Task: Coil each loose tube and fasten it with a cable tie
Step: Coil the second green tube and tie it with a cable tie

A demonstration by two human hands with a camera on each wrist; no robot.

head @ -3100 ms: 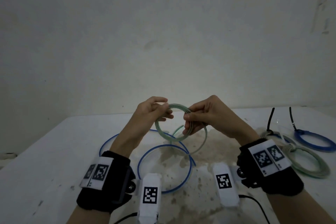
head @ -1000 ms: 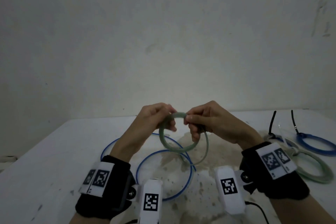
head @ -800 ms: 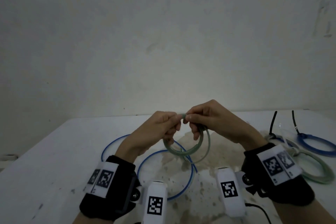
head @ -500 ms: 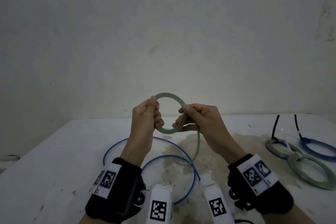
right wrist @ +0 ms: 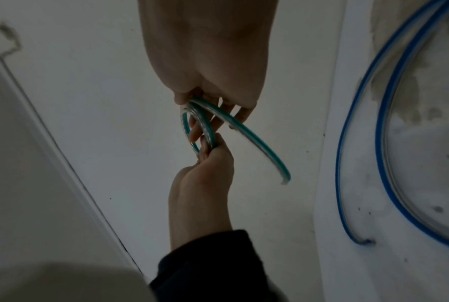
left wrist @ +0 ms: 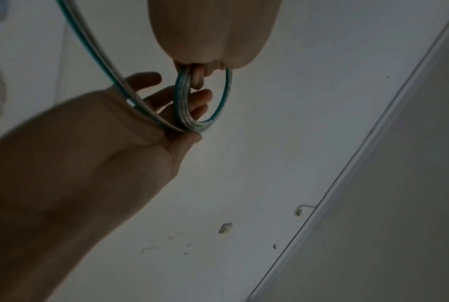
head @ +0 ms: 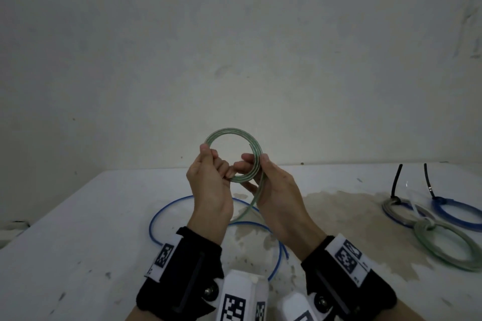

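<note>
We wear a black wrist strap on the left hand [head: 208,185] and another on the right hand [head: 276,195]. Each strap carries a white label printed with black square code markings, a round metal screw, and a white camera block bearing a further code marking.

At the centre of the frame, the left hand [head: 208,185] and right hand [head: 271,190] pinch either side of a green tube [head: 232,135] coiled into an upright ring, its tail hanging down. Below lies a loose blue tube [head: 156,219] on the white counter [head: 78,242]. At the right edge lie tied coils [head: 443,240] with black cable ties [head: 396,180] sticking up.
</note>
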